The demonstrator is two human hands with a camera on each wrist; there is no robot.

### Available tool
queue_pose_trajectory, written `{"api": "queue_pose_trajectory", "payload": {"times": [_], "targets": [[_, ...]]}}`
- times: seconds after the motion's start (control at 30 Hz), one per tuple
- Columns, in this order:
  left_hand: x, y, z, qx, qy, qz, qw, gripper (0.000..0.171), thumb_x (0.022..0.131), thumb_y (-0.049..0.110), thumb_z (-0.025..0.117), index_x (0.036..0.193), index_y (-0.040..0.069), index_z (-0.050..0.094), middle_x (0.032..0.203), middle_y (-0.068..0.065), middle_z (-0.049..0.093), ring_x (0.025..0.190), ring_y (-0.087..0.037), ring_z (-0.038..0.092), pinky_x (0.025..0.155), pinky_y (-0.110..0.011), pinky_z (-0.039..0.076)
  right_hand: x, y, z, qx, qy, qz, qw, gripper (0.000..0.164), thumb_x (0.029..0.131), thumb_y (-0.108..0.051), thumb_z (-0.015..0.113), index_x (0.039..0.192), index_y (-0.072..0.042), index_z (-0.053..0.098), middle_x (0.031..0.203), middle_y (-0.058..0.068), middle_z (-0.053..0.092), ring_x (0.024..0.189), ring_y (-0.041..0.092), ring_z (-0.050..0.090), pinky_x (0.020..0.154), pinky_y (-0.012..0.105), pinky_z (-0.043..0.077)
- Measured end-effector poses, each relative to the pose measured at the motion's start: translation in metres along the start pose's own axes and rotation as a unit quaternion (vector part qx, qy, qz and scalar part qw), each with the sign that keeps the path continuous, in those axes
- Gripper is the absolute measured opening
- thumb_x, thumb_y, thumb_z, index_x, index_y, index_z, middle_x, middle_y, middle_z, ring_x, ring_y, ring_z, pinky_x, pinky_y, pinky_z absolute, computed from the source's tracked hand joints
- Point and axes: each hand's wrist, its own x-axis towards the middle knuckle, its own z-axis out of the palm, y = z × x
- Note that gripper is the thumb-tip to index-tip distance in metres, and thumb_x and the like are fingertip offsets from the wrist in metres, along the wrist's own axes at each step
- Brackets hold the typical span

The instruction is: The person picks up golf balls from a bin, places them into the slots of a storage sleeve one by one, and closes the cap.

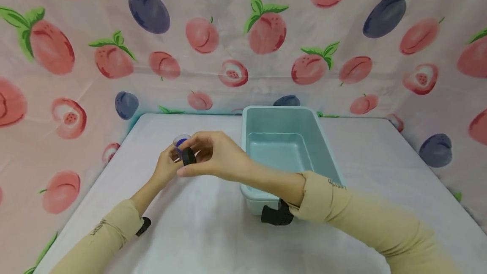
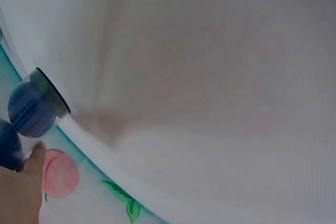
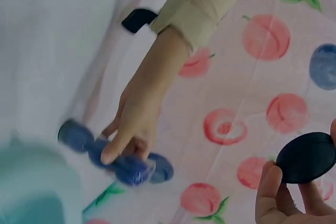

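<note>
My left hand [image 1: 166, 167] grips a clear tube [image 1: 177, 142] with round blue balls inside. In the left wrist view a ball [image 2: 32, 109] shows near the tube's dark-rimmed end, and the thumb lies along its side. The right wrist view shows the tube [image 3: 131, 170] tilted, with the left fingers [image 3: 122, 142] curled round its middle. My right hand [image 1: 224, 157] pinches a round black lid [image 1: 188, 156] between thumb and fingers, in front of the tube in the head view. Seen from the right wrist, the lid [image 3: 307, 157] is a flat dark disc, apart from the tube.
A pale blue-green plastic bin [image 1: 249, 193] stands right of centre on the white-covered table [image 1: 205, 231], beneath the right forearm. Behind the table hangs a fruit-print cloth [image 1: 266, 92]. Black wrist devices [image 1: 277, 214] hang under both cuffs.
</note>
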Motion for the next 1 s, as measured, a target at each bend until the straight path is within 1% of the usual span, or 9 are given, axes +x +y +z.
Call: {"api": "queue_pose_trajectory", "payload": {"times": [0.1,0.2,0.3,0.37,0.5,0.6,0.73,0.87,1.0], "targets": [[0.0,0.001,0.001,0.0,-0.002,-0.006,1.0,0.052,0.086,0.001,0.064,0.133,-0.006,0.043,0.128,-0.028,0.054,0.12,-0.039,0.053,0.099,-0.039,0.045,0.012,-0.004,-0.012,-0.037,-0.011,0.001,0.999,0.039,0.081,-0.015,0.074,0.117,-0.006,0.064,0.113,0.01,0.065,0.092,0.016,0.067,0.08,0.02,0.054],[0.0,0.003,0.002,0.006,0.002,-0.018,0.9998,0.054,0.086,0.009,0.068,0.134,-0.002,0.045,0.128,-0.024,0.056,0.12,-0.035,0.054,0.1,-0.04,0.046,0.024,-0.002,-0.022,-0.044,-0.017,0.03,0.998,0.041,0.084,-0.017,0.071,0.123,-0.009,0.062,0.119,0.01,0.062,0.097,0.019,0.068,0.083,0.024,0.054],[0.002,0.004,0.003,0.004,0.003,-0.033,0.9994,0.057,0.086,0.013,0.069,0.135,-0.001,0.044,0.13,-0.025,0.055,0.121,-0.037,0.053,0.102,-0.045,0.043,0.035,0.002,-0.03,-0.05,-0.017,0.054,0.997,0.042,0.088,-0.02,0.067,0.128,-0.01,0.058,0.123,0.011,0.061,0.099,0.02,0.067,0.083,0.026,0.055],[0.003,0.006,0.003,-0.003,0.002,-0.039,0.9992,0.058,0.085,0.011,0.069,0.135,-0.002,0.042,0.131,-0.027,0.052,0.122,-0.039,0.052,0.103,-0.048,0.041,0.043,0.005,-0.034,-0.055,-0.016,0.061,0.996,0.044,0.09,-0.022,0.064,0.131,-0.009,0.056,0.125,0.012,0.06,0.1,0.02,0.066,0.082,0.026,0.055],[0.006,0.008,0.0,-0.003,0.002,-0.045,0.999,0.062,0.083,0.009,0.071,0.137,0.002,0.041,0.134,-0.027,0.049,0.125,-0.042,0.048,0.105,-0.051,0.038,0.061,0.013,-0.038,-0.068,-0.01,0.075,0.995,0.042,0.091,-0.024,0.063,0.129,-0.006,0.057,0.121,0.013,0.062,0.099,0.022,0.066,0.082,0.027,0.055],[0.007,0.012,-0.002,0.008,0.007,-0.059,0.9982,0.063,0.084,0.018,0.072,0.138,0.007,0.04,0.135,-0.023,0.049,0.127,-0.041,0.046,0.106,-0.053,0.036,0.073,0.02,-0.038,-0.076,-0.004,0.084,0.994,0.041,0.088,-0.021,0.067,0.124,-0.003,0.06,0.115,0.012,0.064,0.097,0.023,0.067,0.083,0.028,0.055],[0.008,0.02,0.002,0.016,0.04,-0.075,0.9963,0.061,0.085,0.029,0.071,0.135,0.007,0.045,0.137,-0.02,0.05,0.129,-0.038,0.045,0.108,-0.052,0.035,0.086,0.029,-0.038,-0.099,0.005,0.086,0.991,0.044,0.083,-0.02,0.073,0.121,-0.003,0.061,0.114,0.011,0.064,0.096,0.023,0.066,0.082,0.027,0.055],[0.009,0.026,0.009,0.011,0.091,-0.075,0.993,0.057,0.082,0.027,0.073,0.13,0.006,0.052,0.132,-0.019,0.054,0.124,-0.034,0.049,0.106,-0.049,0.039,0.096,0.035,-0.037,-0.137,0.012,0.084,0.987,0.046,0.08,-0.021,0.076,0.12,-0.004,0.061,0.117,0.012,0.064,0.099,0.023,0.065,0.082,0.027,0.054],[0.009,0.03,0.015,0.012,0.125,-0.074,0.9893,0.055,0.079,0.026,0.076,0.126,0.004,0.055,0.127,-0.019,0.058,0.118,-0.031,0.054,0.103,-0.046,0.042,0.105,0.037,-0.035,-0.169,0.018,0.085,0.982,0.047,0.079,-0.022,0.076,0.121,-0.006,0.062,0.118,0.013,0.063,0.098,0.023,0.065,0.08,0.027,0.053]]}}
